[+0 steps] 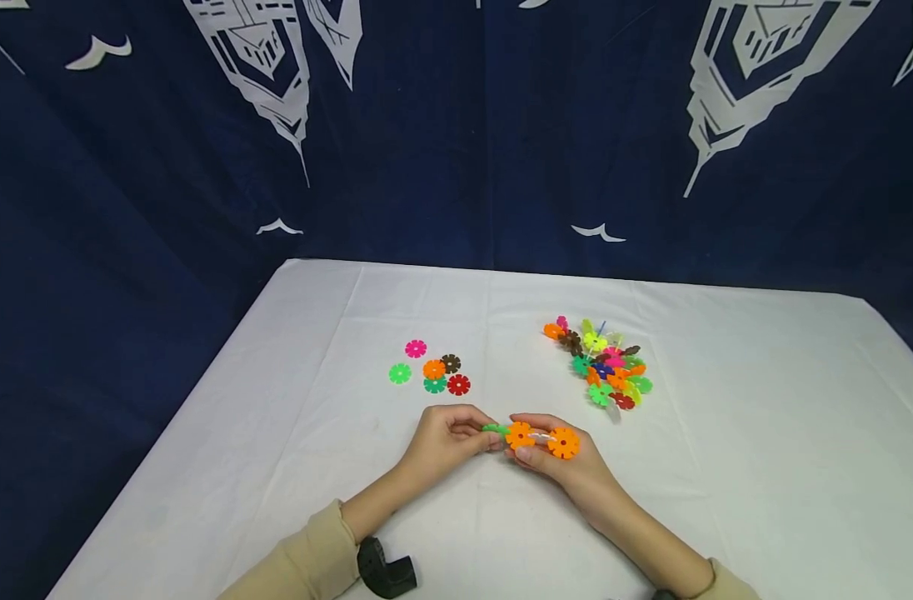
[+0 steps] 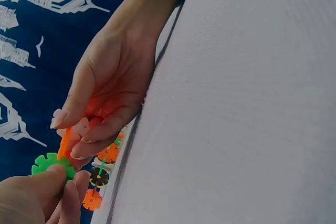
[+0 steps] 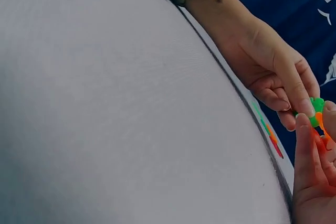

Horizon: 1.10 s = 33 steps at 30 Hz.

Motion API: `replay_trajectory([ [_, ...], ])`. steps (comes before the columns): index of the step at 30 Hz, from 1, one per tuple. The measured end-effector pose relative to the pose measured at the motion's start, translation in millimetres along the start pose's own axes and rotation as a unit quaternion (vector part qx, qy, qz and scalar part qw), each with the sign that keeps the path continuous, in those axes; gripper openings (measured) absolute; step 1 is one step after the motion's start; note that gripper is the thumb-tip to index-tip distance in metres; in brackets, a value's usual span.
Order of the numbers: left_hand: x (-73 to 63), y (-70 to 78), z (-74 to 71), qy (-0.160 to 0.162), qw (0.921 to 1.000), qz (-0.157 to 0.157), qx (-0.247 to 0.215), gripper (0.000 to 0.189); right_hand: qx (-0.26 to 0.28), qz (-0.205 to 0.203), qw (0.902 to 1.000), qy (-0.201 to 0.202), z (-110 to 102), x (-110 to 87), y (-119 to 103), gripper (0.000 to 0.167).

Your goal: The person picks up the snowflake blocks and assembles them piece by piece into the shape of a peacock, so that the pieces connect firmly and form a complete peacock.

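Observation:
Both hands meet over the table around a short chain of slotted plastic flower discs. My left hand (image 1: pixel 451 435) pinches a green disc (image 2: pixel 46 165) between thumb and fingers at the chain's left end. An orange disc (image 1: pixel 520 435) joins it, held between the thumb and fingers of my right hand (image 1: pixel 582 477). Farther along, a pale, see-through piece (image 1: pixel 541 437) links to a second orange disc (image 1: pixel 564 443), which lies over the right palm. In the right wrist view the green disc (image 3: pixel 316 106) and the orange edge meet between both hands' fingertips.
Several loose discs, including a red disc (image 1: pixel 459 384) and a pink disc (image 1: pixel 416 348), lie flat beyond the left hand. A heaped pile of mixed-colour discs (image 1: pixel 602 393) sits beyond the right hand. White cloth covers the table (image 1: pixel 336 333); a dark blue patterned curtain (image 1: pixel 426 167) hangs behind.

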<state>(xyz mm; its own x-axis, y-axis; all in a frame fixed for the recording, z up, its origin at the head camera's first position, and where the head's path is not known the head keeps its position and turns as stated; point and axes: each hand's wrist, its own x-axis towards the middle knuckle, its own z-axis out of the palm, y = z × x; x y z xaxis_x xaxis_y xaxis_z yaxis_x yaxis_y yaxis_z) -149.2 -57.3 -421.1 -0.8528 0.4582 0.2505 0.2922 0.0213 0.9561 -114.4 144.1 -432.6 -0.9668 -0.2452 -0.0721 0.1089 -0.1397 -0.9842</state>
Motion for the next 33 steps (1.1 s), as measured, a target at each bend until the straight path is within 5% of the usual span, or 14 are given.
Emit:
replay_trajectory([
  [9, 1.8, -16.8, -1.0, -0.024, 0.995, -0.041, -0.088, 0.011, -0.098, -0.046, 0.9938, 0.026, 1.3, -0.9, 1.0, 0.035],
  [14, 1.2, -17.2, -1.3, -0.035, 0.9932, -0.059, -0.094, 0.01, -0.128, -0.059, 0.9896, 0.026, 0.4, -1.9, 1.2, 0.034],
  [26, -0.3, -19.9, 1.5, -0.052, 0.9875, -0.068, -0.133, 0.011, -0.119, -0.072, 0.99, 0.02, -0.6, -3.8, 5.2, 0.031],
  [33, 0.8, -17.8, 0.5, -0.045, 0.9901, -0.069, -0.113, 0.009, -0.119, -0.068, 0.9904, 0.017, -0.8, -1.8, 4.7, 0.03],
])
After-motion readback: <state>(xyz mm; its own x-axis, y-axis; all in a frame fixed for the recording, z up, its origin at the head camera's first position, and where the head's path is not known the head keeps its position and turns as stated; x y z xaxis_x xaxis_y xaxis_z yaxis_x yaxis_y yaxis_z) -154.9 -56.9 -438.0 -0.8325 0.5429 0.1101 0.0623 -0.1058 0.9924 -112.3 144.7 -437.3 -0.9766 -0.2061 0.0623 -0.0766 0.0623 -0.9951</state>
